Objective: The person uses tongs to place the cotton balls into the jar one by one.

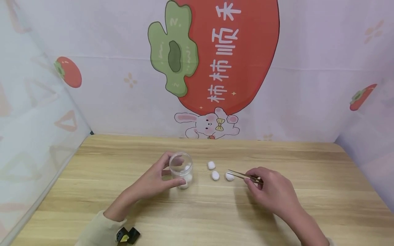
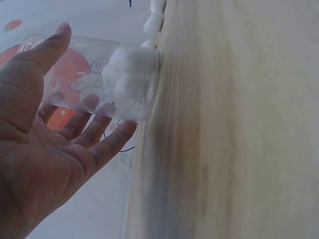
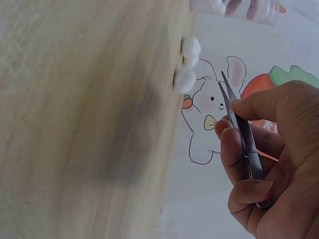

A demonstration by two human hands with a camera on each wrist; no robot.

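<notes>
My left hand [image 1: 154,181] holds a clear plastic jar [image 1: 178,168] upright on the table, thumb on the near side and fingers round the far side. Several white cotton balls [image 2: 130,74] lie at the bottom of the jar, whose top has no lid on it. My right hand [image 1: 274,189] grips metal tweezers [image 3: 244,132] between thumb and fingers. Their two tips stand apart with nothing between them, over or close by the rightmost loose cotton ball [image 1: 229,176]. Two more cotton balls, a far one [image 1: 211,165] and a nearer one [image 1: 215,175], lie between that ball and the jar.
Wood-grain table [image 1: 197,218] spreads under both hands. A printed cloth [image 1: 117,102] with a persimmon and a rabbit hangs behind it, with more cloth at both sides. A small black object [image 1: 133,235] shows by the left sleeve [image 1: 100,230].
</notes>
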